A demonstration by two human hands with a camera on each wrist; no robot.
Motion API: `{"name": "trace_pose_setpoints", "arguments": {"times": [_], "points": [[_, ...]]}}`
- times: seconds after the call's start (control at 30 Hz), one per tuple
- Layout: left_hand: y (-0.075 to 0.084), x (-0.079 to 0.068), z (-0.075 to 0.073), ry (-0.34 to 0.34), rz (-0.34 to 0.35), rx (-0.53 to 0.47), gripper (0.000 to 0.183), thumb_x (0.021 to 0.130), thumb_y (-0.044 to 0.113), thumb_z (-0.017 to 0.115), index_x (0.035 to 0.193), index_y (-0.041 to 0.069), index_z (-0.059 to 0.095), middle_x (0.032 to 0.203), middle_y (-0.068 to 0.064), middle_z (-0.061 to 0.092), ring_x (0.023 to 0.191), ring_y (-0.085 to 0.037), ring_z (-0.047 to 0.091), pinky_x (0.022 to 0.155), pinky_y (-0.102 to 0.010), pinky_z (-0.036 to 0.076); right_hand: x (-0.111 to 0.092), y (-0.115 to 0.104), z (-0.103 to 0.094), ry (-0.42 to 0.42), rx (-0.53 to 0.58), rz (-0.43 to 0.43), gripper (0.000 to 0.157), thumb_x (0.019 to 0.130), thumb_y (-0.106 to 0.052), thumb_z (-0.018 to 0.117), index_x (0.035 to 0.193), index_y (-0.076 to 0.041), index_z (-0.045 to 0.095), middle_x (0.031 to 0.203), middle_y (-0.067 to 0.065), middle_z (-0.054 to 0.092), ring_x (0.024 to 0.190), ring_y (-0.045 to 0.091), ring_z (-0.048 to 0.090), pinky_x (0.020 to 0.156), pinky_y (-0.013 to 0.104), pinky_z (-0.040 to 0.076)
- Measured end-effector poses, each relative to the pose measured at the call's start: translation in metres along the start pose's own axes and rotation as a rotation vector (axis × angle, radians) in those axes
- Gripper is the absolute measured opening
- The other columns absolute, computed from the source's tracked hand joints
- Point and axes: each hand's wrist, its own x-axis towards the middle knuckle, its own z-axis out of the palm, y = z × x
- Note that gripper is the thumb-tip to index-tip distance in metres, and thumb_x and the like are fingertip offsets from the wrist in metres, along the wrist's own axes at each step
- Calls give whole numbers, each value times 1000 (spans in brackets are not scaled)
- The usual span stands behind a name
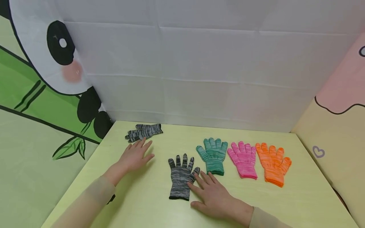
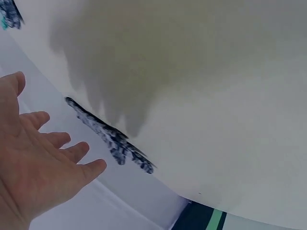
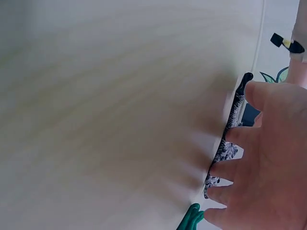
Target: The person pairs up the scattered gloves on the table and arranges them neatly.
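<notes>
A black-and-grey knitted glove (image 1: 180, 182) lies on the table with its fingers pointing away from me. My right hand (image 1: 214, 198) hovers at its right side, fingers spread, fingertips overlapping the glove's thumb in the head view. In the right wrist view, the palm (image 3: 276, 153) faces the table with that glove beyond the fingers. A second black-and-grey glove (image 1: 147, 130) lies on its side at the back left, fingers to the left. My left hand (image 1: 135, 157) is held just in front of it, fingers extended, holding nothing. The left wrist view shows this glove (image 2: 103, 132) beyond the fingertips.
To the right lie a green glove (image 1: 214, 156), a pink glove (image 1: 243, 161) and an orange glove (image 1: 274, 164) in a row. A white sheet (image 1: 205, 76) hangs behind the pale yellow table (image 1: 137, 205). Printed side walls stand left and right.
</notes>
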Motion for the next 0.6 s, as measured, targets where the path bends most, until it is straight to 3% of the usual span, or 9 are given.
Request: {"name": "trace_pose_setpoints", "arguments": {"times": [0.27,0.6], "points": [[-18,37,8,-129,-90,-72,75,92,60,35,150,15,17,152,-22,10,135,-46,10,103,-65,10,1,0,-2,-3,-20,-5,66,92,-64,26,147,-27,27,153,9,19,139,33,10,109,52,12],[-20,55,14,-158,-160,-103,76,94,58,31,150,8,11,151,-25,7,134,-48,7,102,-66,10,3,-1,-3,-46,-17,11,67,91,-65,27,148,-29,25,153,7,16,140,30,8,110,50,10]]}}
